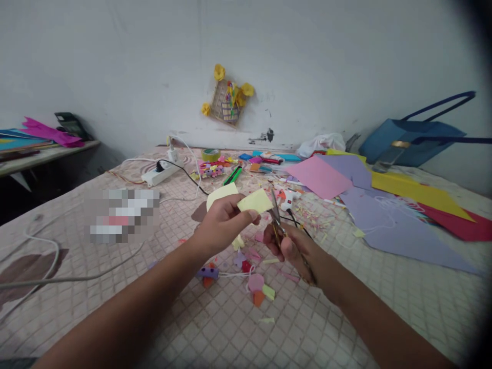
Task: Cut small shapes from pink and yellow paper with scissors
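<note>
Fingers of the left hand pinch a pale yellow paper piece above the surface, beside scissors gripped in the right hand; likely light and easily creased, it suits an edge hold.

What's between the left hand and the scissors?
The head view shows pale yellow paper there, held by the left hand, its right end at the scissors.

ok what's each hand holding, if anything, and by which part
Left hand: pale yellow rectangular paper piece, by its lower edge. Right hand: brown-handled metal scissors, by the handles.
</note>
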Available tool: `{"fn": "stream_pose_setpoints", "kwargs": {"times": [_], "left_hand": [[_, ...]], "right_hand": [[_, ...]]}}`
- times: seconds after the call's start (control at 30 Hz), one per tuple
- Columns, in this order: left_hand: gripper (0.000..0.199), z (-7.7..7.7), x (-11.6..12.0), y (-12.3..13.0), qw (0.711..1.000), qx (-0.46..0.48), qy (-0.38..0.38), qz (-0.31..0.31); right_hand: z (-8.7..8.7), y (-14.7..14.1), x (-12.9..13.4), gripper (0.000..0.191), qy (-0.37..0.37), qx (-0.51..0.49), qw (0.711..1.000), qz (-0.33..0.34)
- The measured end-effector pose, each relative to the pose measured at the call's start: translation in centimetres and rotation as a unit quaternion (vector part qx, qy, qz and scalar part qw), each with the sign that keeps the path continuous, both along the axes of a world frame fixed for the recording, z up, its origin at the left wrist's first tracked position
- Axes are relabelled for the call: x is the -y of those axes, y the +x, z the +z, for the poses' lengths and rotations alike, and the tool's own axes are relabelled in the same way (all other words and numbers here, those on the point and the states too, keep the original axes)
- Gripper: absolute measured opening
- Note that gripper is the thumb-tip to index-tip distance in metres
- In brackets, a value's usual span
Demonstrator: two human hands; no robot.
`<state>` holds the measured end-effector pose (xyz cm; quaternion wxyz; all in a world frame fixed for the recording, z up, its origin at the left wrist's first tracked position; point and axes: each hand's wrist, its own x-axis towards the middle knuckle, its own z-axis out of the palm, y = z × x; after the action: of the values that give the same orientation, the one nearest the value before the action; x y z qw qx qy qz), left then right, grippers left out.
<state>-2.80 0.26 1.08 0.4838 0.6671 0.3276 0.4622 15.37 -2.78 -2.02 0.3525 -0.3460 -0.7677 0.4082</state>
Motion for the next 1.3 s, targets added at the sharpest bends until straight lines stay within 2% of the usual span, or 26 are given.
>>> {"fn": "stream_pose_setpoints", "kwargs": {"times": [0.2, 0.33, 0.4, 0.5, 0.67, 0.83, 0.93, 1.07, 1.17, 1.3], "left_hand": [[0.014, 0.1, -0.1, -0.2, 0.998, -0.056, -0.007, 0.006], [0.014, -0.1, 0.1, 0.1, 0.995, -0.095, -0.020, -0.025], [0.014, -0.4, 0.1, 0.4, 0.993, -0.103, -0.029, -0.047], [0.014, -0.9, 0.0, 0.6, 0.991, -0.109, -0.037, -0.073], [0.015, -1.5, -0.3, 0.6, 0.989, -0.112, -0.044, -0.082], [0.014, -1.0, -0.2, 0.4, 0.990, -0.112, -0.042, -0.076], [0.013, -0.1, -0.2, -0.1, 0.994, -0.095, -0.030, -0.048], [0.012, 0.7, -0.4, -0.7, 0.999, -0.039, 0.000, 0.020], [0.012, 0.7, -0.5, -0.7, 1.000, -0.018, 0.001, 0.019], [0.012, 0.5, -0.5, -0.5, 1.000, -0.018, -0.007, 0.021]], "right_hand": [[-0.5, -0.1, -0.5, 0.052, -0.021, -0.115, 0.993, -0.030], [-0.4, -0.5, -0.6, 0.035, -0.046, -0.210, 0.973, -0.087], [-0.2, -0.7, -0.5, 0.026, -0.044, -0.223, 0.969, -0.097], [0.1, -1.0, -0.4, 0.020, -0.047, -0.209, 0.972, -0.093], [0.1, -1.2, -0.2, 0.023, -0.049, -0.182, 0.977, -0.100], [-0.1, -0.7, -0.4, 0.026, -0.039, -0.143, 0.984, -0.102], [0.0, -0.5, -0.4, 0.031, -0.061, -0.119, 0.988, -0.072], [0.9, -0.9, 0.3, 0.038, -0.073, 0.000, 0.996, -0.042], [1.5, -1.2, 0.8, 0.043, -0.046, 0.055, 0.997, -0.022], [1.3, -1.1, 0.9, 0.050, -0.008, 0.058, 0.998, 0.010]]}}
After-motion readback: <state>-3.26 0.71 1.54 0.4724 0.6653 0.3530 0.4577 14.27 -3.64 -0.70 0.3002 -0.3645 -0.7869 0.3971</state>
